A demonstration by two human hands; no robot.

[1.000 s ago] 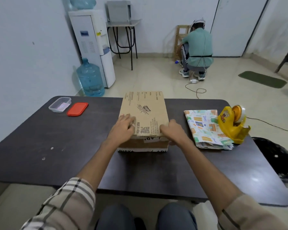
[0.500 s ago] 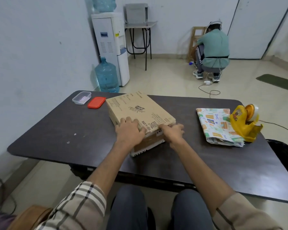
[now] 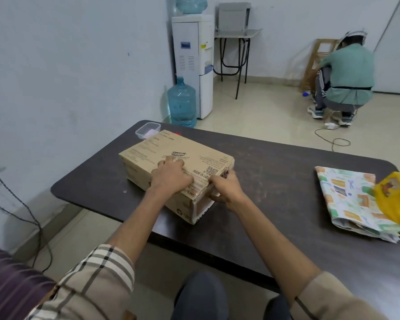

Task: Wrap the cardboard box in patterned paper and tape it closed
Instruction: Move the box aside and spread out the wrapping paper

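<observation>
Inspecting, we find the flat, matte-brown cardboard box [image 3: 171, 148] skewed on the dark table [image 3: 275, 181], at nine o'clock from the folded patterned paper [image 3: 346, 199]. The left hand [image 3: 171, 179] presses its top; the right hand [image 3: 226, 190] grips its end.

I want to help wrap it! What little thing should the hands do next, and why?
Probably the right hand should let go and reach for the patterned paper. The cardboard box is bare, with the left hand on top, and the paper lies folded apart from it by the yellow tape dispenser.

Open tabletop [image 3: 275, 181] lies between cardboard box [image 3: 171, 147] and patterned paper [image 3: 349, 199].
</observation>
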